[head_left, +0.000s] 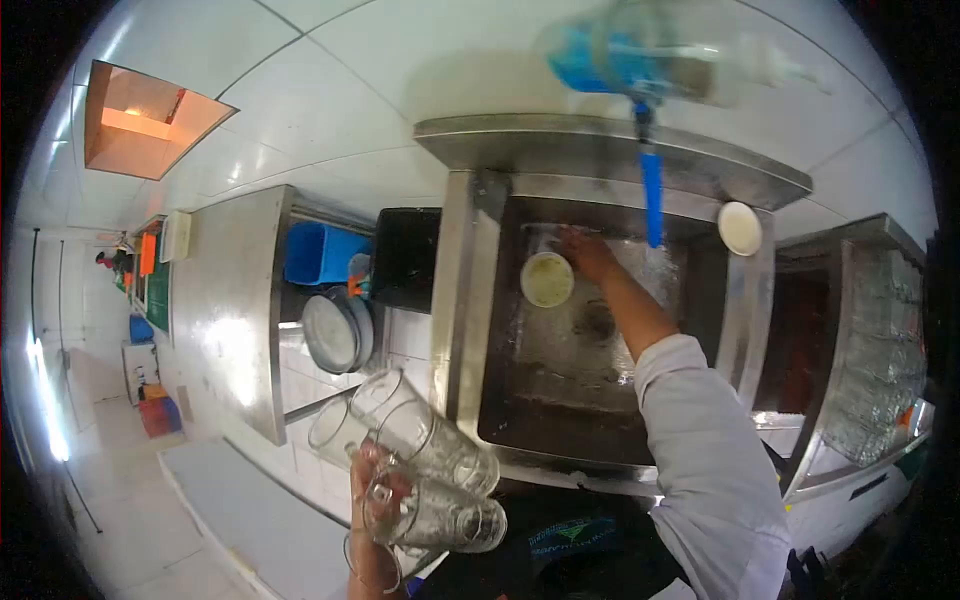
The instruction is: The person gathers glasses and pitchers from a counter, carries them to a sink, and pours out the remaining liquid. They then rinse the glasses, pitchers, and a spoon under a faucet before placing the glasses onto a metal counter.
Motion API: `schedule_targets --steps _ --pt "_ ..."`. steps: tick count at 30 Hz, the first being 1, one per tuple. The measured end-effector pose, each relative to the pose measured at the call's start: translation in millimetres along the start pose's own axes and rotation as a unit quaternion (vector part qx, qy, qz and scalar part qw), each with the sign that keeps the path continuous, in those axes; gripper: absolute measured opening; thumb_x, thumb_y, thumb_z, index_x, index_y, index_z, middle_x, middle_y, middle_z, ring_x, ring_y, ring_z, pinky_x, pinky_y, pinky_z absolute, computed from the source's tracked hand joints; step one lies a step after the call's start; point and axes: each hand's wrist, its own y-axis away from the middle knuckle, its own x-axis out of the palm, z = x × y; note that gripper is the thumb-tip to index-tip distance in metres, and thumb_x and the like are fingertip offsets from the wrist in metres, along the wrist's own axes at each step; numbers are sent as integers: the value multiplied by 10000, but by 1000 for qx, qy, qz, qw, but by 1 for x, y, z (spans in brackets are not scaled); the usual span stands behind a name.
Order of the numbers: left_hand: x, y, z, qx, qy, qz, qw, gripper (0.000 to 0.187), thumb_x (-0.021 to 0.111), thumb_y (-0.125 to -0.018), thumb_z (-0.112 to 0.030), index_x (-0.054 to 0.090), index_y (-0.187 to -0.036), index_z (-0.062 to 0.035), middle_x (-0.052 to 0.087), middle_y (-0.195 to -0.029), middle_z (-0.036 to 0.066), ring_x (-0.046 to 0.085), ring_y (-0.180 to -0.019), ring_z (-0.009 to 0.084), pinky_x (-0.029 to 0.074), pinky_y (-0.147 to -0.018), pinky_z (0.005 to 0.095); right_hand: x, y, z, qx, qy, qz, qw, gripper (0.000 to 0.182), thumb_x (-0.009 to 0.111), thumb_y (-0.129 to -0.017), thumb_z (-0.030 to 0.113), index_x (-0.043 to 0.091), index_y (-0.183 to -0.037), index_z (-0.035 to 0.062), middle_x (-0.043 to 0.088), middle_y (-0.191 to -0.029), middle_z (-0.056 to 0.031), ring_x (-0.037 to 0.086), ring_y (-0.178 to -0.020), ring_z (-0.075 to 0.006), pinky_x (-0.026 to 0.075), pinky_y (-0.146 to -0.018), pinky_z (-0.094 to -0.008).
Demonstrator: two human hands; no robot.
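My left hand (372,475) is closed around several tall clear glasses (450,512), held tilted in front of my dark apron, to the left of the sink. My right hand (590,255) reaches into the metal sink (570,420), near its far left corner. Beside that hand stands a round white tub (547,280) with something pale green in it. The right hand's fingers are dim and blurred, so I cannot make out whether they hold anything.
A white round lid or dish (740,229) sits on the sink's right rim. A blue-handled tool (651,195) hangs at the back. To the left are a black bin (408,260), a blue bin (320,252), stacked metal pans (330,333) and a steel counter (235,310). Glassware (870,350) fills a right-hand rack.
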Motion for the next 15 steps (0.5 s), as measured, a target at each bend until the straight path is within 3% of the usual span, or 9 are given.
schedule_targets --steps 3,6,9,10,12,14,15 --pt "-30 -4 -11 23 -40 -8 999 458 702 -805 -222 463 -1175 -96 503 -867 1 517 -637 93 416 -484 222 -42 -12 15 162 -79 238 954 316 586 -853 144 617 -1165 104 606 -1163 -159 550 -1119 -322 431 -954 -434" --pt "-43 -21 1 43 -46 -80 995 516 684 -822 -179 430 -1258 -72 499 -828 -10 508 -616 81 392 -473 214 -15 38 5 154 -54 60 985 228 618 -836 128 652 -1051 60 623 -1003 -147 592 -964 -312 470 -863 -417" --pt "-39 -45 -2 -1 40 -21 999 476 652 -844 -182 450 -1257 -62 485 -751 -33 491 -594 74 372 -464 215 -51 64 36 428 -222 -58 874 208 631 -817 108 655 -1004 20 607 -964 -155 611 -892 -305 499 -808 -394" --pt "-32 -52 -3 50 -214 -42 975 348 641 -855 -193 508 -1150 -67 459 -691 -51 471 -567 70 358 -458 214 -73 61 46 396 -243 -70 883 219 635 -799 95 656 -1000 11 572 -1065 -164 605 -933 -319 490 -844 -408" --pt "-34 -68 7 34 -117 45 992 342 602 -888 -152 504 -1206 -69 521 -721 -21 516 -622 79 410 -494 224 -127 49 79 345 -290 -96 887 241 644 -762 69 658 -991 -6 502 -1266 -182 591 -1014 -348 471 -915 -436" --pt "-27 -72 2 -17 6 107 994 352 602 -894 -180 514 -1215 -65 558 -776 7 545 -672 108 452 -538 240 -152 28 104 232 -242 -36 941 245 638 -777 114 667 -993 2 533 -1233 -204 595 -1011 -361 478 -905 -440" --pt "-25 -71 7 1 8 119 993 344 609 -891 -212 525 -1195 -73 560 -787 10 545 -677 115 452 -542 238 -147 10 111 192 -178 32 965 235 629 -784 113 676 -993 15 580 -1129 -182 612 -991 -330 505 -850 -416"
